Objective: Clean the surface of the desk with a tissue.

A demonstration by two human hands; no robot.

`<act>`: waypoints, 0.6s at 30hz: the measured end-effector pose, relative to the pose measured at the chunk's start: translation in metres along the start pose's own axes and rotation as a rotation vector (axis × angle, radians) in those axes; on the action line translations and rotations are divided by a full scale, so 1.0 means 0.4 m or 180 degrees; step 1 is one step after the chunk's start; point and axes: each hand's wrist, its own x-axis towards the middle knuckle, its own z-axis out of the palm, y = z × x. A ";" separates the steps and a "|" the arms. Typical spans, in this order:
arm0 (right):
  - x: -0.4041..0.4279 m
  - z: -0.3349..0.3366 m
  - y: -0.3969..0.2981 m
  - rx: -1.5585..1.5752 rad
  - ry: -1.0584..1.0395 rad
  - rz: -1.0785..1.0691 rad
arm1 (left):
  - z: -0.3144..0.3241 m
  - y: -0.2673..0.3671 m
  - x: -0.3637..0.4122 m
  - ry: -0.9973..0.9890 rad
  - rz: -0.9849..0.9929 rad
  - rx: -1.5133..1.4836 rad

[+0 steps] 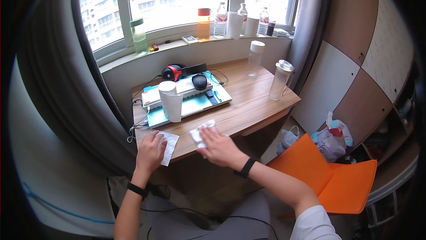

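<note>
My right hand (216, 146) lies flat over a crumpled white paper tissue (201, 132), pressing it against the front part of the wooden desk (243, 103). My left hand (150, 151) is at the desk's front left corner, its fingers and thumb apart. Beside and partly under it is a flat white paper sheet or wrapper (170, 147) with faint pink print, which reaches over the front edge. Just behind the hands a white paper towel roll (170, 103) stands upright, its loose end hanging down.
A laptop (196, 102) carries a white keyboard (151, 97), a black mouse (199, 82) and headphones (173, 72). Two clear bottles (255, 58) (280, 82) stand at the desk's right. More bottles line the windowsill (159, 52). An orange chair (319, 173) is at my right; cables cross my lap.
</note>
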 end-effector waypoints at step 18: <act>0.006 -0.046 0.447 -0.0300 -0.1057 0.2471 | 0.008 -0.005 0.003 -0.0006 -0.0002 0.0087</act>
